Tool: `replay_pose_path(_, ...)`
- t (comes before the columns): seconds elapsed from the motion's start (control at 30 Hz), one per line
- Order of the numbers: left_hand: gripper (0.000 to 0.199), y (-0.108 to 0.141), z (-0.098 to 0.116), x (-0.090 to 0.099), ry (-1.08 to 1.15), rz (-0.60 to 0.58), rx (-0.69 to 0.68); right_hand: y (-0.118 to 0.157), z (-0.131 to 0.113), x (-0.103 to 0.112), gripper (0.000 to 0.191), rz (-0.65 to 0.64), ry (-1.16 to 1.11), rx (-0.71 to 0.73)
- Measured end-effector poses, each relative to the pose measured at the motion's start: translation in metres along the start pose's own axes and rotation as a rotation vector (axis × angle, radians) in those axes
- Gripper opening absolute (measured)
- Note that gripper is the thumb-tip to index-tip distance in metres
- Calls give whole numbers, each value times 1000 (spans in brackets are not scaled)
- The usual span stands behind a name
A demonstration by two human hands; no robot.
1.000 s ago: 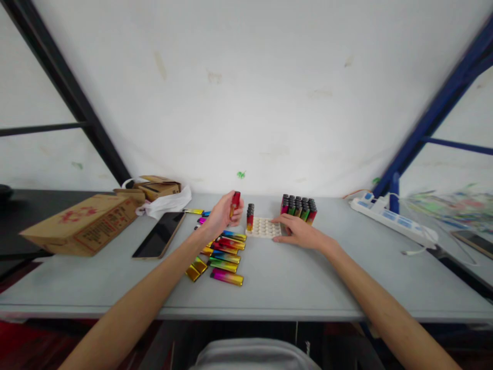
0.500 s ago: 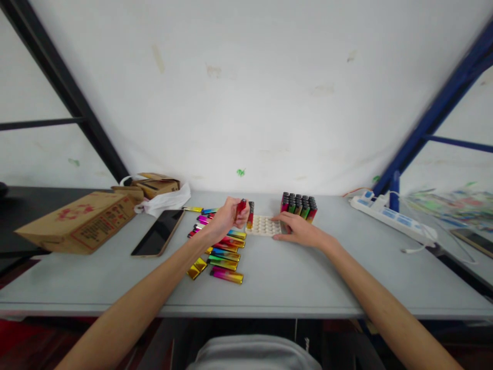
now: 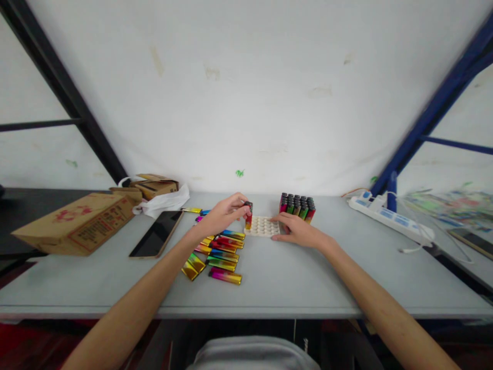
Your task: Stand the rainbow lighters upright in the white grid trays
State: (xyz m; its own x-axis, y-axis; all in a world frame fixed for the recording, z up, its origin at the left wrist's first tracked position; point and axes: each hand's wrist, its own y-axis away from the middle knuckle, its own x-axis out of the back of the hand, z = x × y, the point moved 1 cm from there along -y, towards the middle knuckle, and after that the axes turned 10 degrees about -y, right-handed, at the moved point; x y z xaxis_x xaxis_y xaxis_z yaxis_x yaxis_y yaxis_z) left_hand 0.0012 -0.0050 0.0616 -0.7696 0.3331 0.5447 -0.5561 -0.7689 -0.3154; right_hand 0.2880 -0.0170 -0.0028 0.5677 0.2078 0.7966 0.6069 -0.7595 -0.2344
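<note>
Red lighter (image 3: pixel 248 222) stands upright at the tray's (image 3: pixel 264 226) left edge — left fingers (image 3: pixel 242 211) curled against its top, grip unclear — right fingers (image 3: pixel 280 218) spread wide, presumably to steady the opposite edge.

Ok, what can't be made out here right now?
Head view:
Some loose lighters, hidden behind the left arm.
Right end of the tray, partly under the right hand.
Grip of the left hand at the standing lighters, blocked by its fingers.
Far-right phone, cut off by the picture's edge.
Print on the big box, too small.
</note>
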Motion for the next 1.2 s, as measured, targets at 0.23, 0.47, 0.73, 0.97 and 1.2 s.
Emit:
replay_pose_path(0.23,27,1,-8,10,-297,2,-100,0,-3,1,54,4,6,4)
replay_pose_path(0.47,25,0,-14,6,-382,-39,-110,0,0,0,55,3,10,5)
replay_pose_path(0.73,20,1,-14,1,-369,-71,-64,0,0,0,55,1,23,10)
replay_pose_path(0.97,32,5,-7,0,-313,-106,-23,0,-2,1,56,1,12,-1)
replay_pose_path(1.2,34,5,-21,32,-494,-95,77,1,-3,1,55,2,0,0)
